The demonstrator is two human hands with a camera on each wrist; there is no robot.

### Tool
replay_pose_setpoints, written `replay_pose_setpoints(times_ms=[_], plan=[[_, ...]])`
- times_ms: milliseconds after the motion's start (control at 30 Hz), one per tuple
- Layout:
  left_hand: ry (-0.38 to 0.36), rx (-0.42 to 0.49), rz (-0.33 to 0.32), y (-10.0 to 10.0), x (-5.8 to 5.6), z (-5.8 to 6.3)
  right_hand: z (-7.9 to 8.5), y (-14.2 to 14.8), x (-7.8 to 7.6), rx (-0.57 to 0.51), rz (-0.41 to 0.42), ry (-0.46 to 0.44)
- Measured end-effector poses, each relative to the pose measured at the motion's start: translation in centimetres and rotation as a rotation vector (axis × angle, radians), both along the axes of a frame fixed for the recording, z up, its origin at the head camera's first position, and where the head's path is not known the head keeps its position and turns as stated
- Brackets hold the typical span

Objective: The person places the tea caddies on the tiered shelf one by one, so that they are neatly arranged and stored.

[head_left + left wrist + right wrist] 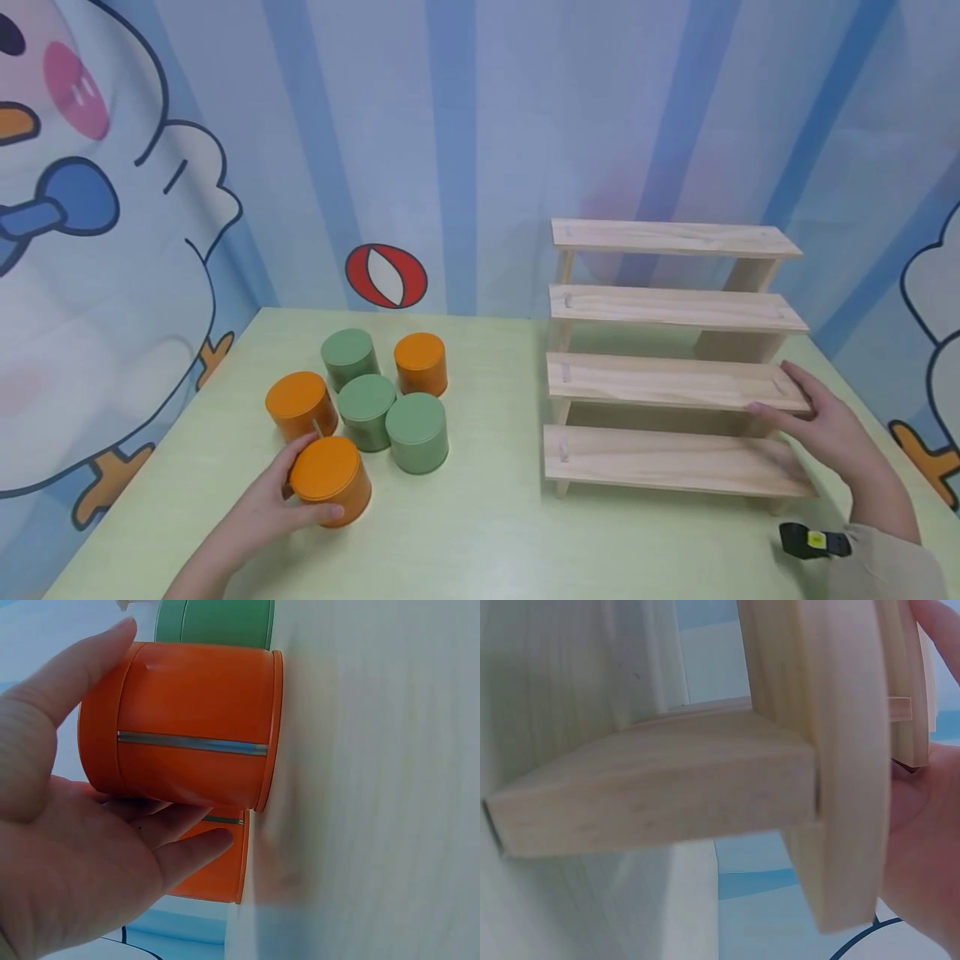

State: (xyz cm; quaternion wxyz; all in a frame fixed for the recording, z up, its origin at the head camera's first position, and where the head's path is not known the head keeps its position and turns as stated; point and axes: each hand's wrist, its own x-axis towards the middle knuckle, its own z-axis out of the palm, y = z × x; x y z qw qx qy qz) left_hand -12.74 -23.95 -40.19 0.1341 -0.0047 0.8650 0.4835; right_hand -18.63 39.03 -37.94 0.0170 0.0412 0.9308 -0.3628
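At the front left of the table, my left hand (258, 504) grips a round orange tin (330, 475) from its left side, thumb in front and fingers behind. Up close in the left wrist view, the tin (187, 697) shows a metal seam; whether its base touches the table I cannot tell. On the right stands a stepped wooden shelf (660, 379) with several boards. My right hand (840, 433) holds the right end of its second board from the bottom, thumb at the front edge. Part of that hand (926, 847) shows behind the boards in the right wrist view.
Behind the held tin stand two more orange tins, one to the left (300, 404) and one at the back (420, 362). Several green tins (417, 433) are grouped between them. A striped blue backdrop (502, 150) rises at the table's (487, 517) far edge.
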Motion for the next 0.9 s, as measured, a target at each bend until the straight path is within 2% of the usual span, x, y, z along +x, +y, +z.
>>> replay_pose_setpoints(times_ms=[233,567,767,900], plan=[[0.039,0.053,-0.018,-0.11,-0.13,-0.2,-0.12,0.09,0.13,-0.015,-0.004,-0.003],[0.03,0.084,0.01,-0.39,-0.28,-0.49,-0.31,0.05,0.02,-0.062,0.009,-0.004],[0.04,0.058,0.003,-0.31,-0.26,-0.42,-0.17,0.04,0.05,-0.081,0.015,0.003],[0.05,0.021,-0.005,-0.16,-0.22,0.08,-0.15,-0.03,0.05,-0.085,0.013,0.008]])
